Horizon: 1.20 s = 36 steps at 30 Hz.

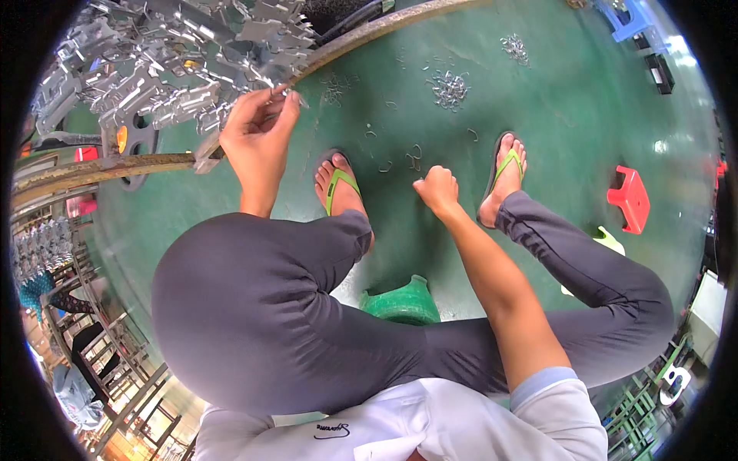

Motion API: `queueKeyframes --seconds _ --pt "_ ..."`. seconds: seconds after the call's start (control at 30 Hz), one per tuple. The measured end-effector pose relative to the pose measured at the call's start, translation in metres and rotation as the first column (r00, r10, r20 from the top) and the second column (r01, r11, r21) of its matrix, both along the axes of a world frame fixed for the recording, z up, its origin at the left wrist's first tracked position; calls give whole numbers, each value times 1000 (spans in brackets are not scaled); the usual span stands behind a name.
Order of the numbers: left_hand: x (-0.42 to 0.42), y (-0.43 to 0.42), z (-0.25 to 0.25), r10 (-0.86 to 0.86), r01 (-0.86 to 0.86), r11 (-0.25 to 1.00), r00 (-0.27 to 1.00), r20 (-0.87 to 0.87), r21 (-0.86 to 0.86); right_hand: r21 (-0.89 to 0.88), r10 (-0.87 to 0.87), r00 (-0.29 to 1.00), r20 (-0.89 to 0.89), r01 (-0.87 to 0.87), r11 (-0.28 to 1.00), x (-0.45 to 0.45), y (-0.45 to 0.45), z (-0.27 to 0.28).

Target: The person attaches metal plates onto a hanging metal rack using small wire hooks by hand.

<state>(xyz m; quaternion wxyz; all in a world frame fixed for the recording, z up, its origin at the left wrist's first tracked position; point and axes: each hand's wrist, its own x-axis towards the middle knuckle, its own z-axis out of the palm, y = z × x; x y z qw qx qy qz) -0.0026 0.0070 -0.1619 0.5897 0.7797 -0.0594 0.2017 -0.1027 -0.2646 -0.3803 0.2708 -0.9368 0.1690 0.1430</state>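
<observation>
Left grip (pixel 286 96): thumb and forefinger drawn together at a small bright metal bit (pixel 297 97); blur hides how firmly it is pinched. Position is beyond the green stool (pixel 401 302) and to its left, close against hanging metal parts (pixel 184 65). Right grip (pixel 422 183): fingers curled into a loose fist, thumb side inward, beyond the stool and slightly right; cannot tell whether anything is inside.

Metal parts: silvery, flat, bent, thickly bunched, far left of the stool and beyond it, beside a rusty frame (pixel 115 165). Floor (pixel 369 100) is green. Bent wire-like pieces (pixel 415 156) lie beyond the stool, near the right grip. Farther out, same direction, a loose pile (pixel 449 90) of small shiny pieces; a smaller heap (pixel 515 49) lies beyond that, to the right.

Two sandalled feet (pixel 503 173) flank the space beyond the stool. Red stool (pixel 630 200): well to the green one's right, and farther out.
</observation>
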Motion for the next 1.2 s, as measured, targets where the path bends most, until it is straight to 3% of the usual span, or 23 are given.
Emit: queueKeyframes --seconds 0.07,0.17,0.23,0.33,0.43,0.73,0.83,0.93,1.13,1.2 --pt "-3 2 0 -4 4 1000 1000 -13 -16 170 -12 987 161 -15 985 19 12 17" --pt "-8 6 -3 -25 23 999 999 -41 -42 448 -73 882 465 -163 879 72 53 106" --pt "-9 7 -6 -41 38 997 998 -40 -73 664 -166 808 565 -325 673 88 78 151" --pt "-14 9 -6 -60 56 992 998 -33 -114 689 -211 733 647 -443 574 94 102 188" --pt "-20 8 -5 -77 69 986 996 -51 -149 540 -57 664 745 -551 637 95 102 184" --pt "-25 6 -14 -59 44 973 997 -58 -228 476 -44 668 743 -482 736 88 106 180" --pt "-26 2 -15 -39 26 965 998 -41 -262 517 -79 684 725 -464 719 86 110 180" --pt "-25 -1 -18 -29 17 951 999 -34 -308 726 -186 803 566 -379 573 85 116 175" --pt "-28 -3 -21 -26 -24 931 991 -130 -364 491 -37 692 721 -472 732 98 111 179" --pt "-27 3 -33 -14 2 996 989 -145 -84 543 -46 737 674 -452 707 103 112 180"
